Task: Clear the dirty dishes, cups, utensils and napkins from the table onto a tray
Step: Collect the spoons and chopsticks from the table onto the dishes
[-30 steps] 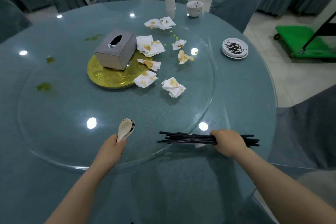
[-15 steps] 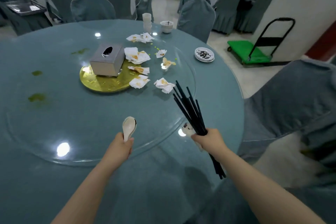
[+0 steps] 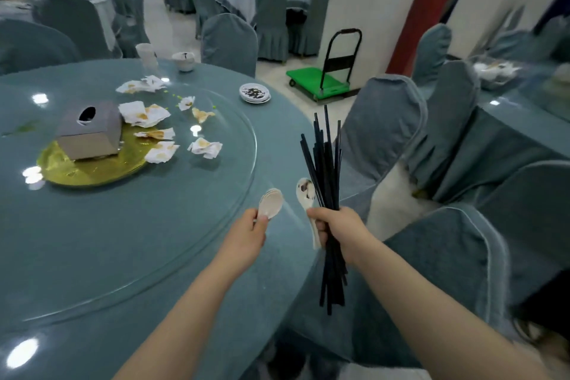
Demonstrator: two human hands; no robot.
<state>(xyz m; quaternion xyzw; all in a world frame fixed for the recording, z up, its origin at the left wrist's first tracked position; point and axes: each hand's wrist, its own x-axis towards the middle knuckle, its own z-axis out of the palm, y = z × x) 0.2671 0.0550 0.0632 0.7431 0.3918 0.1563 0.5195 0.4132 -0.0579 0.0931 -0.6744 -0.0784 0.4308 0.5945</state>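
- Head view: the right hand [image 3: 337,227] grips black chopsticks [image 3: 327,163] and a white spoon [image 3: 305,191], held upright past the surface [image 3: 154,241] edge.
- Left hand [image 3: 246,236] pinches stacked spoons [image 3: 270,203] above the surface.
- Soiled napkins [image 3: 145,114] lie around a tissue box [image 3: 89,133] on the gold disc [image 3: 92,168].
- Small plates [image 3: 254,93], a bowl [image 3: 183,60] and cups [image 3: 146,54] sit at the far rim.

We see a banquet hall with a pale tiled floor [image 3: 172,25], round tables ringed by grey-blue covered chairs [image 3: 229,40], a white pillar [image 3: 370,9] beside a red column [image 3: 431,6], and a green platform trolley [image 3: 317,83] parked against the pillar.
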